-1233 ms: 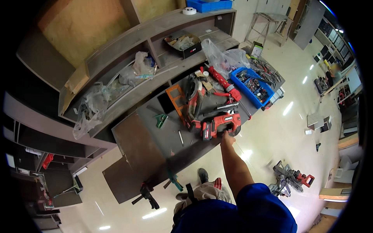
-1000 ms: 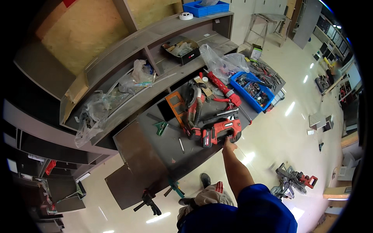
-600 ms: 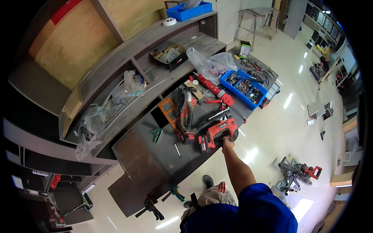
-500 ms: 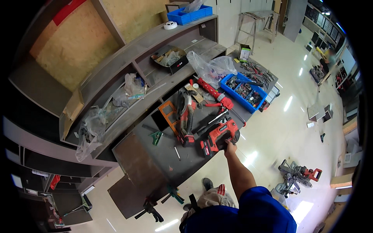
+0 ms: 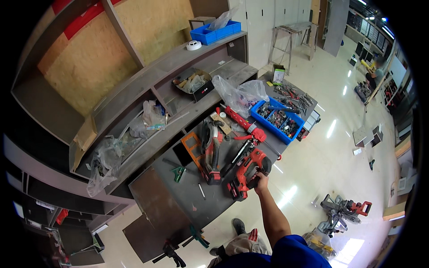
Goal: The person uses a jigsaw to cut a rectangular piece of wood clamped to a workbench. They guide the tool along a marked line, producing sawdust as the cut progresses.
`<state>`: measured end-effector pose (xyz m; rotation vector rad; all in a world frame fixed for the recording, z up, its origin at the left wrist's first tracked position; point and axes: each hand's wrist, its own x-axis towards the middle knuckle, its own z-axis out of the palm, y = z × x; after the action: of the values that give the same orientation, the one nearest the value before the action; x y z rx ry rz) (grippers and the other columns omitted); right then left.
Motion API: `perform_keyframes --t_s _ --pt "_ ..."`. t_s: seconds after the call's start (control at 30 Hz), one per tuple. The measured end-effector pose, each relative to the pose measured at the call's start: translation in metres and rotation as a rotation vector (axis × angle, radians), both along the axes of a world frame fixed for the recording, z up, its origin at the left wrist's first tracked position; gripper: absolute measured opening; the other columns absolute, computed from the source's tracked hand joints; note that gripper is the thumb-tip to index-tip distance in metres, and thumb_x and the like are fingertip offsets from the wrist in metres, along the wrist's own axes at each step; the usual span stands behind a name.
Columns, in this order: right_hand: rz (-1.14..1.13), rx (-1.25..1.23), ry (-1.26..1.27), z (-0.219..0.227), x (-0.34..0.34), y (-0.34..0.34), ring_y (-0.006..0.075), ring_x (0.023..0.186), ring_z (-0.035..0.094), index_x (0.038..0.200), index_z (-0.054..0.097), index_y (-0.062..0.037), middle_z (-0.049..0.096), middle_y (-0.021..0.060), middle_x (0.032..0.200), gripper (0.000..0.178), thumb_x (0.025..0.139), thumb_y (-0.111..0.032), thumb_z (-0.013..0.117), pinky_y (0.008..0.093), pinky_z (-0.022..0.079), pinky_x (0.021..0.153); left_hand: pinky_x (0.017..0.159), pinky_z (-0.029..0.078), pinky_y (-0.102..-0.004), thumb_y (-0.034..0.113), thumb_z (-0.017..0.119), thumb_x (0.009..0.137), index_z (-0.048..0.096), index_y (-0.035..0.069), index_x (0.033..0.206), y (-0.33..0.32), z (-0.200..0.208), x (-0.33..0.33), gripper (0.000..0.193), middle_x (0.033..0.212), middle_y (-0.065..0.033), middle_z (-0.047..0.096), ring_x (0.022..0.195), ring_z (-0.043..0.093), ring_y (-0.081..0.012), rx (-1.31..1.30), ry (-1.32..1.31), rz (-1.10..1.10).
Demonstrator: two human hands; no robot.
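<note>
Right hand (image 5: 260, 181): closed around the red power tool (image 5: 246, 173), at the near edge of the workbench (image 5: 196, 201).
Left hand: not visible.
Red power tool: lying on the workbench, just right of a second red tool (image 5: 212, 152).
Blue bin (image 5: 278, 119): farther along the workbench, beyond the power tool.
Shelves (image 5: 147, 107): behind the workbench.

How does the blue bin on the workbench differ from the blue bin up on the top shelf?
The blue bin on the workbench sits low, near the bench's right end, and is packed with small metal tools and parts. The blue bin on the top shelf stands high against the wall and holds a clear plastic bag that sticks out above its rim. The bench bin looks larger in this view. Both are open rectangular blue plastic bins.
</note>
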<state>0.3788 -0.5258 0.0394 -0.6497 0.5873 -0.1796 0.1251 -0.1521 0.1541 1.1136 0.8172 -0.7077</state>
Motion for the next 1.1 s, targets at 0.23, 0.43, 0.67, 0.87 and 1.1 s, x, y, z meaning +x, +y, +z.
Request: perform_keyframes --t_s 0.23,0.43,0.67,0.87,1.1 --pt "0.039 -0.285 -0.091 0.062 -0.027 -0.011 0.0197 0.064 0.057 0.115 0.062 0.0018 0.056 0.0059 0.074 0.033 0.083 -0.006 0.063 0.0354 0.051 0.062 0.086 0.059 -0.0424 0.031 0.073 0.093 0.064 0.008 0.133 0.006 -0.004 -0.006 0.047 0.131 -0.0184 0.068 0.119 0.067 -0.036 -0.05 -0.041 0.005" --pt "0.072 -0.096 -0.365 0.17 -0.106 -0.001 0.0177 0.069 0.053 0.128 0.057 -0.0021 0.051 0.0033 0.074 0.046 0.084 -0.015 0.067 0.0389 0.049 0.074 0.086 0.059 -0.0423 0.031 0.073 0.092 0.064 0.008 0.132 0.017 0.0 -0.027 0.047 0.131 -0.0188 0.068 0.119 0.067 -0.0366 -0.101 -0.101 0.004" --pt "0.253 -0.095 -0.856 0.29 -0.179 0.051 0.0162 0.067 0.049 0.124 0.058 -0.0039 0.048 0.0008 0.071 0.048 0.085 -0.031 0.066 0.0394 0.044 0.077 0.085 0.06 -0.0421 0.031 0.074 0.091 0.064 0.008 0.132 0.042 0.021 -0.089 0.048 0.13 -0.0191 0.068 0.119 0.067 -0.0374 -0.157 -0.176 -0.004" --pt "0.325 0.022 -1.119 0.361 -0.244 0.144 0.0132 0.064 0.046 0.129 0.056 -0.0038 0.046 -0.0005 0.071 0.051 0.088 -0.033 0.065 0.0362 0.039 0.072 0.084 0.06 -0.0419 0.032 0.075 0.091 0.065 0.008 0.132 0.104 0.056 -0.216 0.048 0.13 -0.0195 0.068 0.119 0.067 -0.0381 -0.185 -0.24 -0.035" --pt "0.469 0.284 -1.283 0.398 -0.319 0.247 0.0115 0.068 0.046 0.136 0.052 -0.0061 0.046 -0.0014 0.075 0.053 0.091 -0.032 0.064 0.0349 0.038 0.074 0.092 0.056 -0.0343 0.004 0.058 0.101 0.05 0.005 0.144 0.193 0.185 -0.337 0.044 0.134 -0.0136 0.063 0.115 0.068 -0.023 0.235 -0.733 -0.267"
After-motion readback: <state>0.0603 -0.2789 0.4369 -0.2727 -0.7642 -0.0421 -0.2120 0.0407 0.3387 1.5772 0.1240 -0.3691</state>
